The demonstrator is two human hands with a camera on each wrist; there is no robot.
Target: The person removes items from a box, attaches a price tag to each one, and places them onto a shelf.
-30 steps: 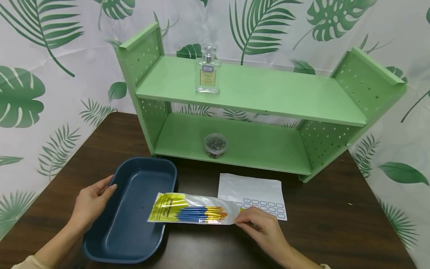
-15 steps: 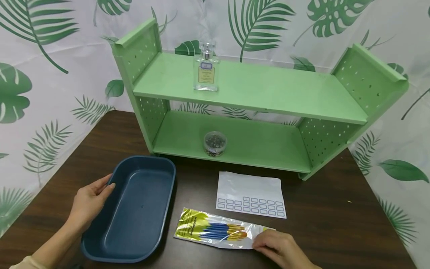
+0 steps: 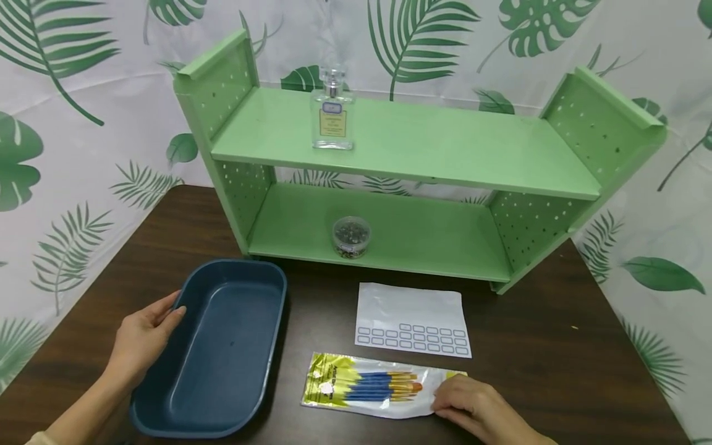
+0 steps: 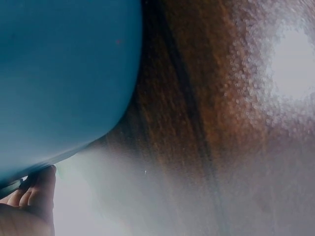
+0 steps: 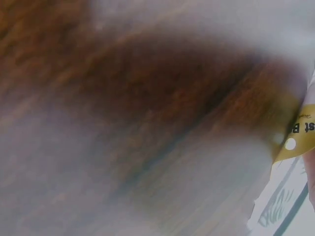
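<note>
My left hand (image 3: 141, 337) grips the left rim of a dark blue plastic basin (image 3: 222, 352), thumb over the edge. In the left wrist view, that hand's fingers (image 4: 42, 191) lie against the basin's outer wall (image 4: 64, 73). To the right, a clear and yellow packet of paintbrushes (image 3: 384, 386) with blue handles lies at the table's front. My right hand (image 3: 478, 405) pinches its right end; the thumb's hold is partly hidden. Only the packet's yellow end (image 5: 306, 129) and a bit of finger (image 5: 311, 177) show in the right wrist view.
A green two-tier shelf (image 3: 411, 142) stands at the back. It bears a glass perfume bottle (image 3: 332, 120) above and a round clear tub (image 3: 351, 237) of small dark pieces below. Behind the packet lies a white sheet of labels (image 3: 413, 318) on the dark wooden table (image 3: 534, 346).
My right hand has brought the paintbrush packet from over the basin's right edge rightward and down to the table, uncovering the label sheet's lower rows. The left hand keeps its hold on the basin.
</note>
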